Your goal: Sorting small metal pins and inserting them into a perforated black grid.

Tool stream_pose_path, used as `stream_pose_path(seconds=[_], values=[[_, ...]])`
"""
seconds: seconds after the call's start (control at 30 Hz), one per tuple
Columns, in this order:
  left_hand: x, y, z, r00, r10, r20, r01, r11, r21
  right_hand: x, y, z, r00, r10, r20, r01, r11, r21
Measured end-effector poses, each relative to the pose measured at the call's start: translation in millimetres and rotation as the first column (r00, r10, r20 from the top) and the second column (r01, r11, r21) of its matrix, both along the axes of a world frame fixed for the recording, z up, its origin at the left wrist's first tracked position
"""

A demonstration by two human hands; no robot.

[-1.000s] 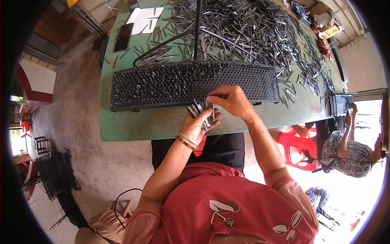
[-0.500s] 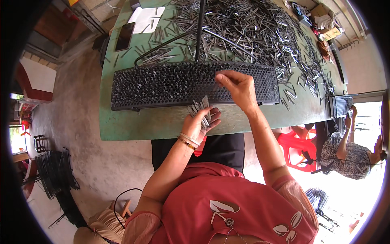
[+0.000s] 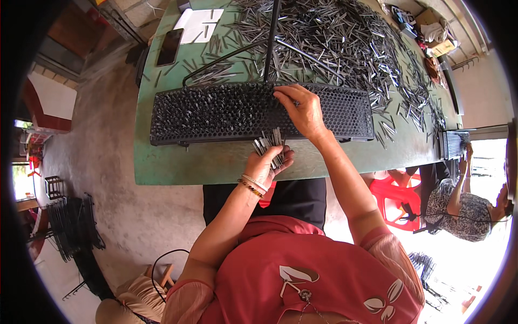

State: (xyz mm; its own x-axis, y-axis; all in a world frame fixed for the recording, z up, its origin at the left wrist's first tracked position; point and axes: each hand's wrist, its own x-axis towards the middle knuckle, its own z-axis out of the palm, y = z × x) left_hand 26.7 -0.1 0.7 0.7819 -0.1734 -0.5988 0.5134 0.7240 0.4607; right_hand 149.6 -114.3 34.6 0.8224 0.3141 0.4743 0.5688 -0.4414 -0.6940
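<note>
A long black rack full of round holes (image 3: 345, 113) lies across the table in front of me. Its left half is packed with upright dark strips (image 3: 205, 110), while the holes on the right show bare. Just in front of the rack, my left hand (image 3: 272, 161) is closed round a bunch of thin grey metal strips (image 3: 268, 141). My right hand (image 3: 302, 108) reaches over the middle of the rack, at the edge of the filled part. Thumb and forefinger are pinched together there; whatever is between them is too small or dark to make out.
A large heap of loose strips (image 3: 334, 43) covers the green table (image 3: 172, 167) behind the rack. A black metal frame (image 3: 271, 54) rises from the rack's back. At the far left lie a phone (image 3: 170, 47) and white paper (image 3: 200, 26). Another person (image 3: 458, 208) sits by a red chair (image 3: 391, 201) at right.
My right hand has moved left and slightly up over the rack, to the border of the filled holes. My left hand still holds its bunch, shifted only a little.
</note>
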Motion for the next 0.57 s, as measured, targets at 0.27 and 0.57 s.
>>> stream_pose_path(seconds=[0.27, 0.57], values=[[-2, 0, 1, 0.999, -0.031, 0.004, 0.031, 0.999, 0.031, 2, 0, 3, 0.999, 0.039, 0.036, -0.038, 0.999, -0.034], [-3, 0, -1, 0.999, -0.048, 0.019, 0.048, 0.998, 0.027, 4, 1, -9, 0.967, 0.122, 0.222, -0.076, 0.976, -0.204]])
